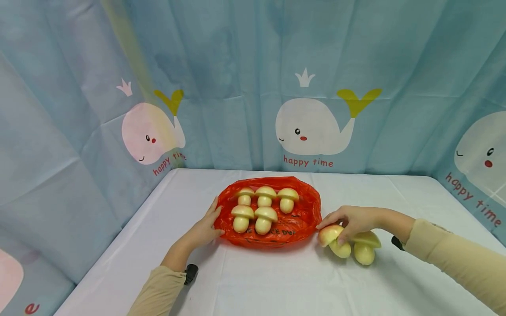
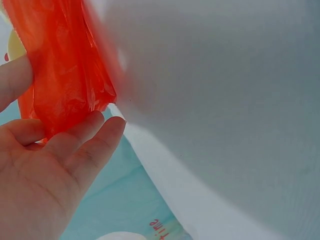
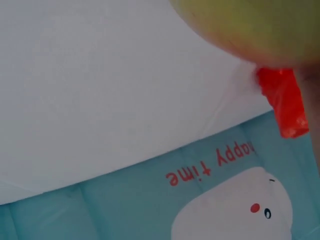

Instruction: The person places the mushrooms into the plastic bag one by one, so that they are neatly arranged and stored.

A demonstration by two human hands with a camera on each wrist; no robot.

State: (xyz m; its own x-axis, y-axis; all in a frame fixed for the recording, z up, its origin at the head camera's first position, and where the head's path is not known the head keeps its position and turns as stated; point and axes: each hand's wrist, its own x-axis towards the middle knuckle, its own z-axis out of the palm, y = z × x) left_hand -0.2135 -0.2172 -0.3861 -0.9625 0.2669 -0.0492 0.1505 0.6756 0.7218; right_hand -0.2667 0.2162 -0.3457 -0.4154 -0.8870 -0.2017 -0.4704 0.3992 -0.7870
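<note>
A red plastic bag (image 1: 306, 224), its mouth spread wide, lies on the table with several pale yellow toy mushrooms (image 1: 265, 219) standing in two rows inside. At the bag's left rim is my left hand (image 1: 203, 230), fingers and thumb spread and touching the plastic; the left wrist view shows the bag's side (image 2: 65, 65) between thumb and fingers. My right hand (image 1: 356, 219) grips a mushroom with a reddish cap (image 1: 328, 235), tilted, just right of the bag. Another mushroom (image 1: 364, 254) stands beneath that hand. A yellow-green cap (image 3: 250, 30) looms close in the right wrist view.
A white cloth covers the table (image 1: 276, 281). Behind and to both sides hangs a light blue curtain (image 1: 229, 131) printed with whales and red lettering. A black wrist strap piece (image 1: 191, 273) sits at the left sleeve cuff.
</note>
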